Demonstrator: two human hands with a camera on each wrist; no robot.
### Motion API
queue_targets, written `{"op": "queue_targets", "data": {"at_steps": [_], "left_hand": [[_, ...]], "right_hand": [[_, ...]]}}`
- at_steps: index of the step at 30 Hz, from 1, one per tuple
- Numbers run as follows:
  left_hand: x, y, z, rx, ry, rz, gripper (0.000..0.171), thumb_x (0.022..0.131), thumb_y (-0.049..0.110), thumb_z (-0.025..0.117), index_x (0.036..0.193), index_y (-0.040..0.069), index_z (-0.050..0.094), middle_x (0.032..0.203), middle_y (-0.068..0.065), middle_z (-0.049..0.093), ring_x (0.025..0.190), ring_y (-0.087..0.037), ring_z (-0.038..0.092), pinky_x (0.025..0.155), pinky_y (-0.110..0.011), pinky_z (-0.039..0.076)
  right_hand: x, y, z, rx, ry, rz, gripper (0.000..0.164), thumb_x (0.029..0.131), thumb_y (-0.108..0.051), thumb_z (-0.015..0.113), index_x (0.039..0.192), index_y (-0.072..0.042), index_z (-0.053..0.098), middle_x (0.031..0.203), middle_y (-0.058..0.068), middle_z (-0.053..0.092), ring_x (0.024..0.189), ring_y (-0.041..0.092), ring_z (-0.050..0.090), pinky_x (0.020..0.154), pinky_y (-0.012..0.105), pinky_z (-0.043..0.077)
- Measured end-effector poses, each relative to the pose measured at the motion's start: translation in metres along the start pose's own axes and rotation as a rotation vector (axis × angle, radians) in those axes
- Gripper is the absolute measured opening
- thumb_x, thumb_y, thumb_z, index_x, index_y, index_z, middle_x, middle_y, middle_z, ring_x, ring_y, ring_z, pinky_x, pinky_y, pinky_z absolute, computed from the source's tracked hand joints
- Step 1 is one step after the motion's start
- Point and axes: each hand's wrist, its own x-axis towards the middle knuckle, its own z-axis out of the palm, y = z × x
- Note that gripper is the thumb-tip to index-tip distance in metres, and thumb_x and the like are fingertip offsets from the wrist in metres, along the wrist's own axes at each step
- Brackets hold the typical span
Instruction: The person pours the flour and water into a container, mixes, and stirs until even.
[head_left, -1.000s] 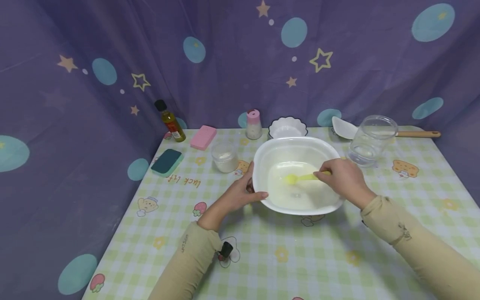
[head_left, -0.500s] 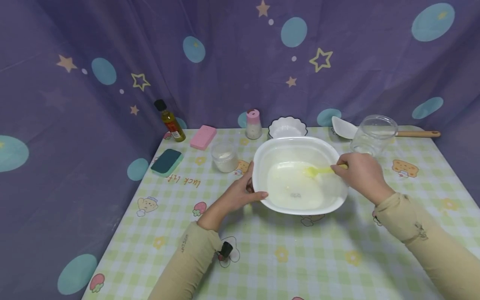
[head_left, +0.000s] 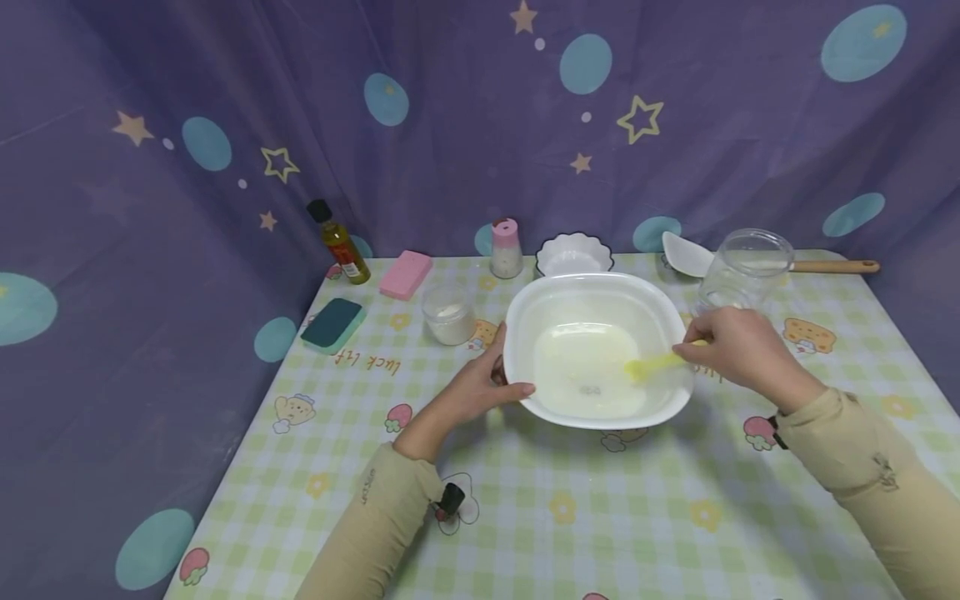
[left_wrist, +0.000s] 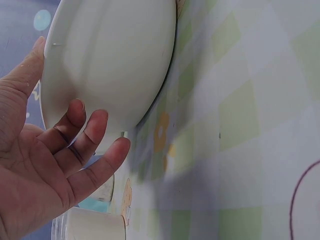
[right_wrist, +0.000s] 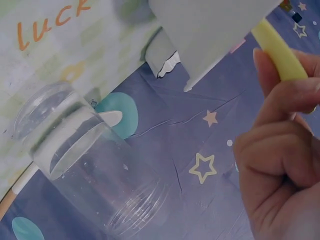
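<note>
A white basin (head_left: 585, 292) with pale, cloudy liquid in it stands mid-table. My left hand (head_left: 471, 388) holds the basin's left side, thumb over the rim; in the left wrist view its other fingers (left_wrist: 92, 132) are loosely bent beside the outer wall. With thumb and fingers, my right hand (head_left: 742, 350) pinches the handle of a yellow spoon (head_left: 654, 364) over the basin's right rim. The spoon's head is at the right part of the liquid. In the right wrist view the yellow handle (right_wrist: 281, 52) sits between thumb and forefinger.
Behind the right hand stands a clear jar (head_left: 738, 267), in front of a white spatula (head_left: 686, 256) with a wooden handle. A scalloped dish (head_left: 575, 254), pink-topped shaker (head_left: 506, 250), jar of white powder (head_left: 450, 321), two sponges (head_left: 333, 323) and an oil bottle (head_left: 345, 250) stand around.
The right hand has moved rightward with the spoon, whose head went from the basin's middle to its right side, and lately a little toward me. The left hand has stayed on the rim.
</note>
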Motion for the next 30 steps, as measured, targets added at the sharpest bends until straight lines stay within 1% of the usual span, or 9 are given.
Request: {"op": "queue_targets", "data": {"at_steps": [4, 7, 10, 12, 14, 19, 23, 25, 30], "left_hand": [[0.000, -0.001, 0.000, 0.007, 0.001, 0.002, 0.106, 0.087, 0.028, 0.075, 0.158, 0.021, -0.003, 0.095, -0.006, 0.070, 0.077, -0.018, 0.060, 0.072, -0.030, 0.048], [0.000, 0.000, -0.001, 0.005, -0.002, 0.008, 0.105, 0.088, 0.021, 0.074, 0.157, 0.019, -0.005, 0.095, -0.010, 0.070, 0.077, -0.020, 0.060, 0.072, -0.030, 0.048], [0.000, 0.000, -0.001, -0.003, -0.009, 0.007, 0.104, 0.089, 0.015, 0.072, 0.157, 0.017, -0.006, 0.097, -0.013, 0.069, 0.078, -0.022, 0.060, 0.072, -0.031, 0.047], [0.000, 0.000, 0.000, -0.003, -0.010, 0.003, 0.104, 0.089, 0.015, 0.072, 0.157, 0.017, -0.006, 0.098, -0.014, 0.069, 0.079, -0.023, 0.060, 0.072, -0.031, 0.047], [0.000, 0.000, 0.000, 0.000, -0.009, -0.005, 0.104, 0.089, 0.018, 0.073, 0.157, 0.017, -0.006, 0.098, -0.011, 0.070, 0.079, -0.021, 0.060, 0.073, -0.030, 0.047], [-0.001, 0.001, 0.000, 0.009, 0.004, -0.024, 0.106, 0.087, 0.028, 0.075, 0.158, 0.020, -0.004, 0.096, -0.005, 0.070, 0.079, -0.017, 0.060, 0.074, -0.029, 0.047], [-0.002, 0.000, 0.000, 0.009, 0.010, -0.015, 0.107, 0.086, 0.032, 0.075, 0.158, 0.021, -0.003, 0.095, -0.004, 0.070, 0.078, -0.018, 0.060, 0.073, -0.030, 0.048], [-0.002, 0.000, 0.000, 0.009, 0.008, -0.013, 0.107, 0.086, 0.034, 0.076, 0.158, 0.022, -0.003, 0.095, -0.003, 0.070, 0.078, -0.018, 0.060, 0.073, -0.030, 0.048], [-0.002, 0.000, -0.001, 0.013, 0.005, -0.016, 0.108, 0.086, 0.036, 0.076, 0.158, 0.022, -0.004, 0.093, -0.002, 0.069, 0.078, -0.018, 0.060, 0.074, -0.030, 0.048]], "right_hand": [[0.000, -0.003, 0.000, 0.039, -0.070, -0.029, 0.015, 0.086, -0.021, 0.074, 0.073, -0.013, 0.074, 0.062, -0.004, 0.059, 0.057, 0.016, 0.044, 0.053, 0.032, 0.036], [0.000, -0.005, 0.004, 0.068, -0.110, -0.059, 0.015, 0.086, -0.021, 0.074, 0.072, -0.015, 0.074, 0.060, -0.006, 0.059, 0.057, 0.015, 0.044, 0.053, 0.030, 0.036], [0.002, -0.008, 0.011, 0.085, -0.131, -0.095, 0.015, 0.086, -0.022, 0.075, 0.071, -0.017, 0.074, 0.060, -0.007, 0.060, 0.057, 0.014, 0.046, 0.053, 0.029, 0.037], [0.003, -0.010, 0.017, 0.088, -0.136, -0.119, 0.016, 0.086, -0.022, 0.075, 0.070, -0.018, 0.074, 0.059, -0.008, 0.060, 0.056, 0.013, 0.048, 0.053, 0.028, 0.038], [0.004, -0.013, 0.023, 0.080, -0.124, -0.138, 0.017, 0.085, -0.022, 0.075, 0.069, -0.019, 0.073, 0.058, -0.009, 0.060, 0.055, 0.012, 0.048, 0.053, 0.027, 0.039], [0.008, -0.022, 0.035, 0.069, -0.064, -0.173, 0.019, 0.085, -0.023, 0.076, 0.068, -0.019, 0.072, 0.056, -0.009, 0.057, 0.052, 0.010, 0.046, 0.053, 0.029, 0.039], [0.013, -0.028, 0.044, 0.067, -0.021, -0.190, 0.017, 0.086, -0.024, 0.075, 0.070, -0.018, 0.074, 0.054, -0.010, 0.054, 0.052, 0.010, 0.048, 0.055, 0.031, 0.040], [0.016, -0.030, 0.048, 0.063, -0.002, -0.185, 0.017, 0.086, -0.023, 0.075, 0.071, -0.017, 0.075, 0.054, -0.010, 0.054, 0.053, 0.010, 0.048, 0.057, 0.031, 0.041], [0.026, -0.035, 0.056, 0.050, 0.045, -0.147, 0.016, 0.086, -0.024, 0.075, 0.072, -0.015, 0.076, 0.059, -0.010, 0.060, 0.056, 0.011, 0.049, 0.058, 0.032, 0.041]]}}
